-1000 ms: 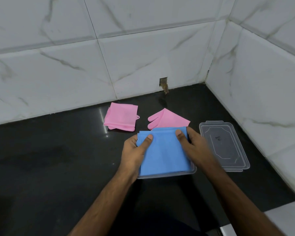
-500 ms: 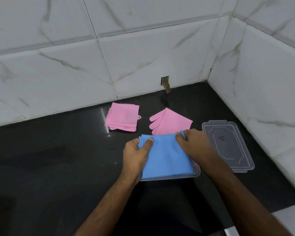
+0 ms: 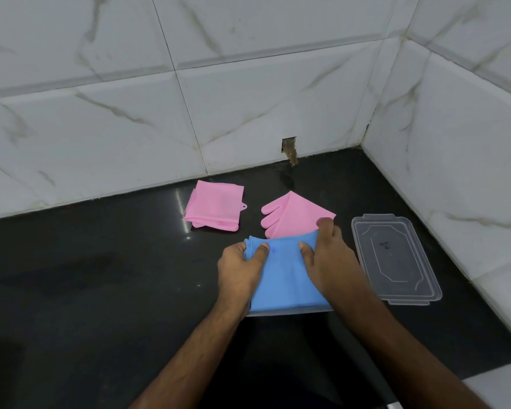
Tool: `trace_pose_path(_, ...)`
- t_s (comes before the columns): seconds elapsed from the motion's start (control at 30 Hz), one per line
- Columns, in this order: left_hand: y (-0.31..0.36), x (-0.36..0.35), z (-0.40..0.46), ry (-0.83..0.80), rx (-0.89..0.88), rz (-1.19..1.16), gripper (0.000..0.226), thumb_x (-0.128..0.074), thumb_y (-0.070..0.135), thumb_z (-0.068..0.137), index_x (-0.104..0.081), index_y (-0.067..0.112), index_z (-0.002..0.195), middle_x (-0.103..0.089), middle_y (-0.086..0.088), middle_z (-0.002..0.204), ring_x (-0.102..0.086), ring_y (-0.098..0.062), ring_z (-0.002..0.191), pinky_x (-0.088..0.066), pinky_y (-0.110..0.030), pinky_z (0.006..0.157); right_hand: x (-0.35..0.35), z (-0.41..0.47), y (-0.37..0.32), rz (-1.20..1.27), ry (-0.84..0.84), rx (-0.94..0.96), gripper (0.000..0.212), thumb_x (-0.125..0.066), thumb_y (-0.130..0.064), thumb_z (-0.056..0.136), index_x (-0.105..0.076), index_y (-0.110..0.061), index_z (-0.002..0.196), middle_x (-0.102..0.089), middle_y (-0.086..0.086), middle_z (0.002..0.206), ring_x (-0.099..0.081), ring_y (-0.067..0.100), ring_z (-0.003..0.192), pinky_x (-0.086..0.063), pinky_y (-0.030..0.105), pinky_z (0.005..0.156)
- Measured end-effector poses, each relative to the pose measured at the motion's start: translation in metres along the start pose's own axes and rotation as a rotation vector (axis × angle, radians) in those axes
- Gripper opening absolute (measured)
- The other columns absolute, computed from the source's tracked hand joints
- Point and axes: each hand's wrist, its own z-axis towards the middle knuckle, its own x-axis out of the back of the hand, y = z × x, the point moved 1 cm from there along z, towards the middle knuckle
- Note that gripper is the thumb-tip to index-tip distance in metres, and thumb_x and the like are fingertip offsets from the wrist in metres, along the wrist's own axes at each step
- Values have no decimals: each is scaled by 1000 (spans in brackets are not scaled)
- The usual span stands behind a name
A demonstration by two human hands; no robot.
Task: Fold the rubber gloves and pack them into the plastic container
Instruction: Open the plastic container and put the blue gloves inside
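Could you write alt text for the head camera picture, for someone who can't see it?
Two bare hands, left hand and right hand, grip a folded blue glove over a clear plastic container on a black counter. Behind lie a folded pink glove and a half-folded pink glove; the clear lid sits right.

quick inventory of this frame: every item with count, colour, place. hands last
blue gloves: folded stack, count unclear, blue, lying in the container at centre
pink folded glove: 1, pink, far left on the counter
pink unfolded glove: 1, pink, behind the blue stack, fingers pointing left
container: 1, clear, under the blue gloves, only the near edge shows
lid: 1, clear, flat on the counter, right of the container
counter: 1, black
wall tiles: white marble, behind and right
left hand: grips the stack's left edge
right hand: grips its far right corner
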Motion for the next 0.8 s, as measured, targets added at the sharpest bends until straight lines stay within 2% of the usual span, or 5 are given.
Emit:
trace_pose_path(0.1, 0, -1, 0, -3, -6, 9, 34, -72, 35, 92, -70, 1, 89, -77, -18, 89, -74, -40, 87, -62, -57, 75, -3, -10, 6, -14, 53, 156, 59, -53, -38, 102, -23, -30, 152, -37, 8, 142, -61, 21, 109, -52, 28, 84)
trace_pose_path(0.17, 0, -2, 1, -1, -12, 30, 31, -72, 35, 93, -71, 5, 85, -78, -15, 86, -75, -37, 85, -62, -55, 74, -3, -13, 13, -60, 0, 224, 58, -45, -47, 103, -26, -34, 156, -25, 2, 158, -45, 21, 132, -50, 37, 100)
trace_pose_path(0.27, -1, -3, 3, 6, -22, 67, 27, -72, 36, 93, -72, 11, 83, -78, -9, 82, -76, -31, 81, -63, -52, 73, -3, -15, 23, -96, -119, 330, 62, -38, -56, 102, -27, -32, 158, -4, -11, 168, -31, 20, 139, -42, 41, 110)
trace_pose_path(0.43, 0, -4, 2, 25, -64, 97, 25, -69, 37, 95, -70, 17, 80, -76, -1, 78, -76, -24, 76, -64, -46, 71, -1, -14, 33, -70, -204, 408, 69, -37, -60, 100, -23, -27, 159, -24, -10, 159, -29, 19, 140, -36, 39, 115)
trace_pose_path(0.8, -2, -4, -3, 29, -93, 82, 30, -67, 34, 97, -69, 13, 75, -75, -7, 73, -73, -30, 72, -60, -40, 61, -3, -23, 29, -7, -104, 367, 73, -25, -68, 96, -52, -20, 143, -56, -4, 140, -45, 17, 125, -42, 35, 105)
